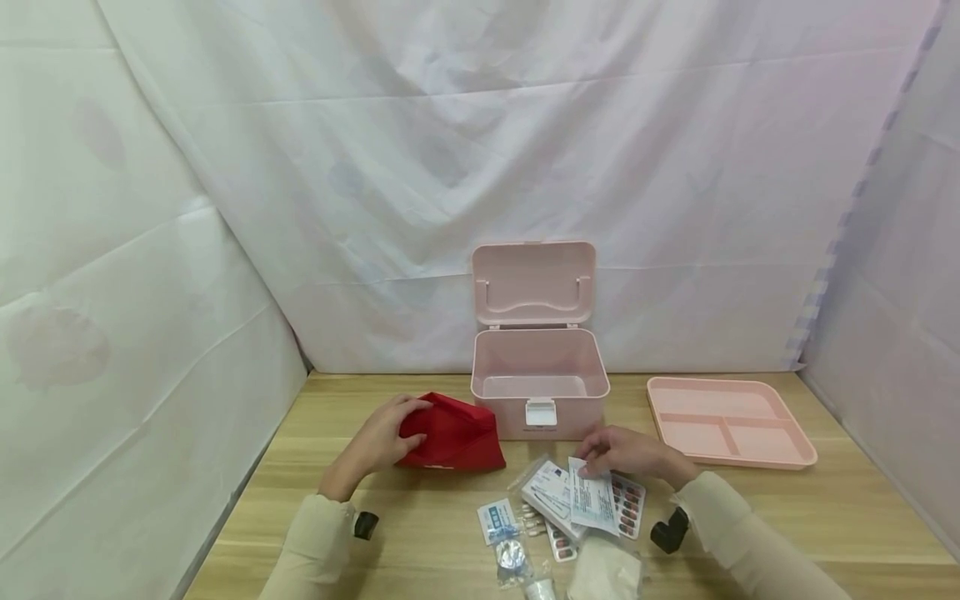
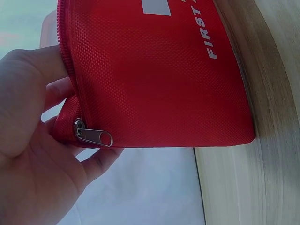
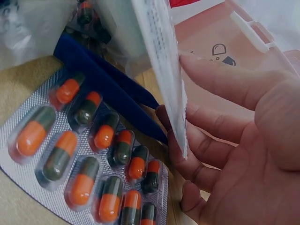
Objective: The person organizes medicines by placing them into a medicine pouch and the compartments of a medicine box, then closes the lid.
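My left hand grips one end of a red zip pouch, whose mouth gapes open in the head view. In the left wrist view the lettering "FIRST" and a metal zip pull show on it. Between thumb and fingers, my right hand pinches a flat white printed packet, tilted over the pile. Beneath it lie a capsule blister pack and a clear-bagged printed packet. Blue plastic tweezers appear behind the blister pack in the right wrist view.
Behind the pile stands a pink box with its lid up. A pink divided tray lies to the right. Small packets, a clear-wrapped roll and a whitish bundle are near the front.
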Tool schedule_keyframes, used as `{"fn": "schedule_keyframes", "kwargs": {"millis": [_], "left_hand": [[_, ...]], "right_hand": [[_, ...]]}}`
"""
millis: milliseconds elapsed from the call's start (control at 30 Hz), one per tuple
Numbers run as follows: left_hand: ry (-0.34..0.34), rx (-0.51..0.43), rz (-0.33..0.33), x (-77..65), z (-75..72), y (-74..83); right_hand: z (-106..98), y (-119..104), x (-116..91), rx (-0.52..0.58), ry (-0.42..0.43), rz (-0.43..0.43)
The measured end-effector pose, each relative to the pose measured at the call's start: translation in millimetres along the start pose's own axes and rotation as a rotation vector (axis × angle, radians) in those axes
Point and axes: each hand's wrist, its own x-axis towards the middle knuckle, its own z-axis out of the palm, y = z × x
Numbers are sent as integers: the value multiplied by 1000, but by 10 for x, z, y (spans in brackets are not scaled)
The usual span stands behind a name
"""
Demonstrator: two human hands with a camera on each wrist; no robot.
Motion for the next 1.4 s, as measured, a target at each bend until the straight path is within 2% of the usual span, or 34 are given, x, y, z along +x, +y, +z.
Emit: {"fn": "schedule_keyframes", "kwargs": {"millis": [300, 600, 833, 1033, 1233, 1400], "left_hand": [[-2, 6, -3, 0, -3, 8], [-1, 1, -9, 3, 4, -4], [-5, -4, -20, 5, 13, -15], [-6, -4, -14, 6, 20, -24], [-8, -3, -17, 7, 17, -18], [-12, 0, -22, 7, 11, -8]], "right_hand": [[-5, -3, -25, -2, 26, 6], [-44, 39, -73, 74, 1, -22], [-99, -21, -139, 108, -6, -30], [-146, -22, -206, 180, -66, -82], [-176, -129, -288, 248, -108, -129], [-164, -270, -348, 269, -231, -212]]}}
